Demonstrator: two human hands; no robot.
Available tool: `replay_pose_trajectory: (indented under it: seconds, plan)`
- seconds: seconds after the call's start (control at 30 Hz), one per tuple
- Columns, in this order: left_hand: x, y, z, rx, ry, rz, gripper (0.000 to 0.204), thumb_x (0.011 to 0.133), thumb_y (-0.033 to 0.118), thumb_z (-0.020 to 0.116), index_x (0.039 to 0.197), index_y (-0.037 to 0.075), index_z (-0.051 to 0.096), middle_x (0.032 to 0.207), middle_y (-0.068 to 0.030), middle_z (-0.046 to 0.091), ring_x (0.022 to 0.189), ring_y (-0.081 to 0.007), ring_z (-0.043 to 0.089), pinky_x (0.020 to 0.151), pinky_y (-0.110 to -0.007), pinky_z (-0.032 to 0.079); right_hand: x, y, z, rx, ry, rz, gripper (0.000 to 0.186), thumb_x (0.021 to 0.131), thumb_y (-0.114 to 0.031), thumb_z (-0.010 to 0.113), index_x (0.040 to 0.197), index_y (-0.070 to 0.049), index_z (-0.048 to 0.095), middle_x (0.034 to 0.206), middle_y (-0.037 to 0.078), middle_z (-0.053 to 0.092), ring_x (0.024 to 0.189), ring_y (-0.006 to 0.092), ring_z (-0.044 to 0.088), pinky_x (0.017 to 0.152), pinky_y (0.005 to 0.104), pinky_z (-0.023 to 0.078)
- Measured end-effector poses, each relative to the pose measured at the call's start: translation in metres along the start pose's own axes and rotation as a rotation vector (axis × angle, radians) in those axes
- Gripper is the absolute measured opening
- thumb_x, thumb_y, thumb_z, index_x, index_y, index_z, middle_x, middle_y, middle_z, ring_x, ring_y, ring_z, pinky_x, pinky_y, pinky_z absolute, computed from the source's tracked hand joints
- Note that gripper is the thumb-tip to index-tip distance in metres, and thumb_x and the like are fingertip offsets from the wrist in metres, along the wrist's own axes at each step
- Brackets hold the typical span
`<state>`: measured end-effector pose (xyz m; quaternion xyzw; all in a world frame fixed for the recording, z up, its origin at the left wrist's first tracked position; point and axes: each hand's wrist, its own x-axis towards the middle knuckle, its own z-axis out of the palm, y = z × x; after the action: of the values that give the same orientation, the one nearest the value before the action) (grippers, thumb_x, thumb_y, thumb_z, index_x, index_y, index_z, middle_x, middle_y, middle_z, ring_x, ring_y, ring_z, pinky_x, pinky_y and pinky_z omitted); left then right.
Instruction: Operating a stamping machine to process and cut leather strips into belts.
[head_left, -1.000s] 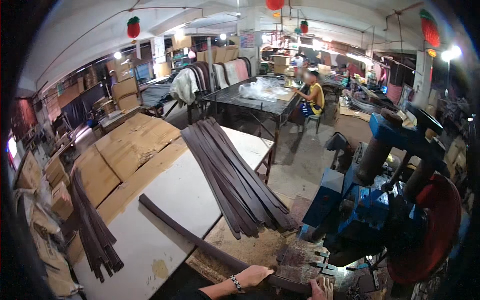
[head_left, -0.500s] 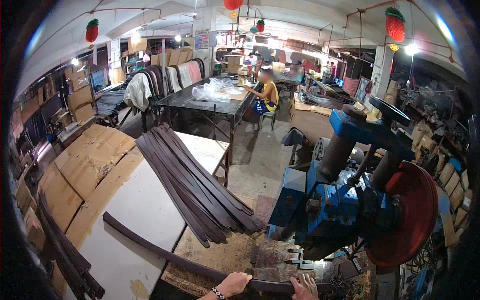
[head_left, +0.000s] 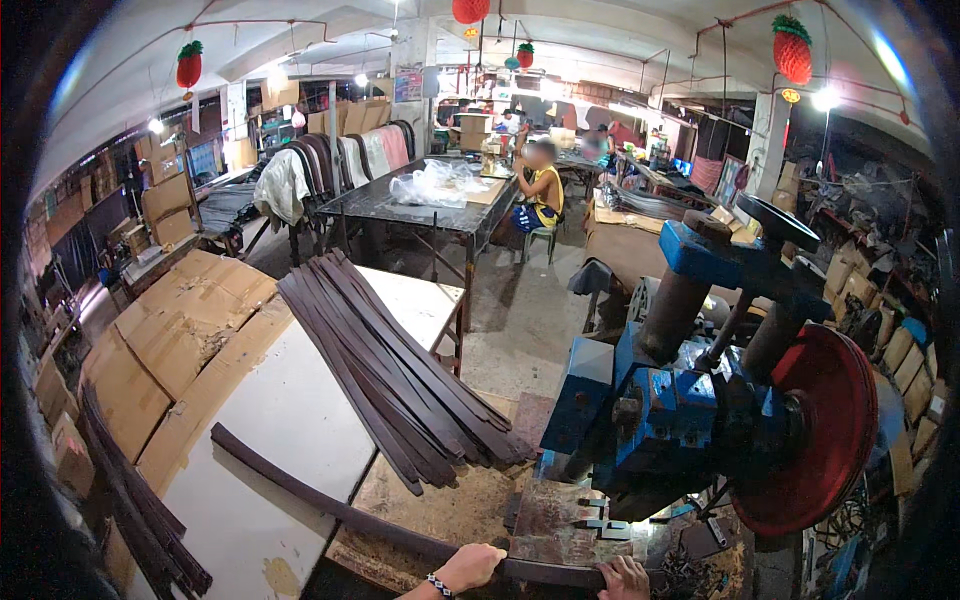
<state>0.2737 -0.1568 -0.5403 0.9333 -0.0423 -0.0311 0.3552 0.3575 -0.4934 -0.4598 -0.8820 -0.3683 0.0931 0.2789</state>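
The long dark brown strip (head_left: 330,503) lay in front of us, bowed gently, running from the rusty plate's near edge out toward 10 o'clock over the white desk (head_left: 255,490). Our left hand (head_left: 473,566) was closed on it; our right hand (head_left: 625,578), at the left's 3 o'clock, pinched it at or near its end, fingers curled close, palm hidden.

Taking clock places from the left hand, we judged the work midway: one strip was in hand, with many lying loose. We could not tell whether the fanned bundle of strips (head_left: 400,375) at 11 o'clock or the smaller bundle (head_left: 135,495) between 9 and 10 was finished. All looked flat, matt and leather-like.

The rusty plate (head_left: 555,530), at 1 to 2 o'clock, was scuffed and bore small bright metal blocks (head_left: 612,530). Above it, around 1 o'clock, rose a blue press (head_left: 695,250) with thick dark columns, its round red flywheel (head_left: 815,430) at 2. Creased brown cardboard (head_left: 200,310) spread between 10 and 11. Well beyond, crumpled clear plastic (head_left: 435,185) lay on a black-topped desk (head_left: 350,207), with a seated person in yellow (head_left: 545,190) at 12.
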Motion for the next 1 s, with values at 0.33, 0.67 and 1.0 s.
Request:
replay_pose_trajectory:
  seconds: [0.33,0.67,1.0]
  plan:
    - [0.002,0.014,-0.01,0.06,-0.059,-0.025,0.018,0.09,0.007,0.054,0.101,-0.003,0.064,0.085,-0.0249,0.068,0.085,-0.0426,0.067,0.072,-0.051,0.054,0.0,0.046,0.023,-0.024,-0.12,-0.018,0.065,0.106,-0.05,0.041,0.159,-0.014,0.034,0.166,0.016,0.022,0.154,0.0374,0.011,0.123,0.0544,0.01]
    - [0.003,0.012,-0.009,0.051,-0.078,-0.06,0.017,0.089,0.007,0.054,0.099,-0.003,0.064,0.086,-0.0242,0.068,0.086,-0.0424,0.067,0.073,-0.052,0.053,0.005,0.033,0.016,-0.052,-0.098,-0.063,0.07,0.106,-0.059,0.034,0.161,-0.016,0.031,0.167,0.015,0.02,0.155,0.0369,0.009,0.123,0.0543,0.006]
    - [0.001,0.01,-0.004,0.036,-0.052,-0.045,0.014,0.089,0.009,0.054,0.093,-0.003,0.061,0.083,-0.0245,0.066,0.087,-0.0439,0.066,0.074,-0.052,0.052,0.007,0.073,0.041,-0.042,-0.102,-0.139,0.074,0.105,-0.063,0.031,0.162,-0.017,0.026,0.168,0.016,0.017,0.157,0.0372,0.003,0.123,0.0551,0.001]
